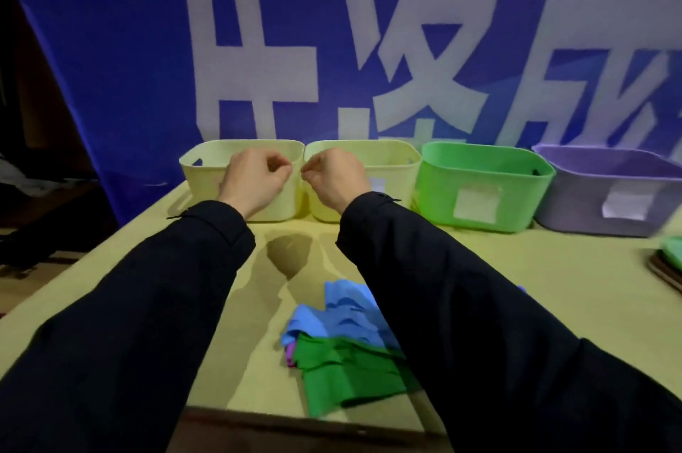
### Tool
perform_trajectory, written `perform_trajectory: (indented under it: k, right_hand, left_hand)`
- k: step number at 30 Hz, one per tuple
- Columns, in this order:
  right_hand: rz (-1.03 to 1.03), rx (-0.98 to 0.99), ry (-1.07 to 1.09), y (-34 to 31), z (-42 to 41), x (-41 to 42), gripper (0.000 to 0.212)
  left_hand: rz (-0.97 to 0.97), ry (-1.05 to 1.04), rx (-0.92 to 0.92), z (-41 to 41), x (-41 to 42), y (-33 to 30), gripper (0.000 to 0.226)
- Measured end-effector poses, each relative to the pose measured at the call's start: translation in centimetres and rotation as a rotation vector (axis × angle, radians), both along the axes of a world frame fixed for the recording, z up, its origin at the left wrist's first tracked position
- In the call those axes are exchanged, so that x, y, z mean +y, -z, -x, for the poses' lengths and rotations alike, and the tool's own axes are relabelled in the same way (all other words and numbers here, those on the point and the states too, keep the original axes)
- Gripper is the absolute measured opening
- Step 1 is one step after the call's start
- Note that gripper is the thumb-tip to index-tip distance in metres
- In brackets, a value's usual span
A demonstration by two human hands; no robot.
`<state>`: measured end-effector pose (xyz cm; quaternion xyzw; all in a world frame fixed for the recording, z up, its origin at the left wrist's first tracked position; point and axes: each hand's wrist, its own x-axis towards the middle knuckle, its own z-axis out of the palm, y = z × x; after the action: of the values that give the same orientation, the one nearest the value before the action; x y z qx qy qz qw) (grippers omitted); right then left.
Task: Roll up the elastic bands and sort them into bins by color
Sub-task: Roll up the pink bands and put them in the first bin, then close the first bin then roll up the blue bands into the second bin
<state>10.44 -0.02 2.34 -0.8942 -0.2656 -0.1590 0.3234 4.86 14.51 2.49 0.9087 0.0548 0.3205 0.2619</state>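
Note:
Flat elastic bands lie piled on the yellow-green table near me: blue bands (pixel 343 308) on top, green bands (pixel 343 375) in front, a bit of purple band (pixel 290 354) poking out at the left. My right sleeve covers the pile's right side. At the back stands a row of bins: two pale yellow bins (pixel 199 179) (pixel 400 172), a green bin (pixel 479 172) and a purple bin (pixel 590 190). My left hand (pixel 254 179) and my right hand (pixel 334 177) are raised side by side before the yellow bins, fingers curled, fingertips almost meeting. I see nothing held in either.
A blue banner with large white characters (pixel 258 46) hangs right behind the bins. At the far right edge a green item lies on a brown tray (pixel 664 273). The table's near edge (pixel 295 423) runs just below the band pile. Dark clutter sits off the table's left side.

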Motion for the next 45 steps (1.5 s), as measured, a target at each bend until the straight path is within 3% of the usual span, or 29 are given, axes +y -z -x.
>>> perform_trajectory:
  k: [17,28,34,37,41,45]
  right_hand:
    - [-0.006,0.003,0.338,-1.2,5.0,-26.9,0.022]
    - [0.056,0.148,0.666,2.7,7.5,-45.2,0.018]
    - [0.325,0.296,0.829,7.1,7.8,-51.2,0.022]
    - [0.402,0.208,0.864,8.7,8.4,-51.9,0.016]
    - [0.494,0.032,0.878,9.2,8.4,-52.5,0.022]
    - [0.487,0.045,0.856,9.0,8.4,-53.0,0.017]
  left_hand:
    - [0.002,0.424,-0.018,-0.5,-26.4,-1.3,0.012]
    - [-0.032,0.722,0.099,-0.5,-45.3,3.4,0.011]
    - [-0.078,0.768,0.165,-0.9,-47.9,6.0,0.016]
    - [-0.086,0.759,0.212,-1.3,-47.9,7.2,0.016]
    - [-0.089,0.788,0.250,-1.1,-48.9,8.2,0.016]
    - [-0.089,0.809,0.260,-1.0,-49.9,8.5,0.014]
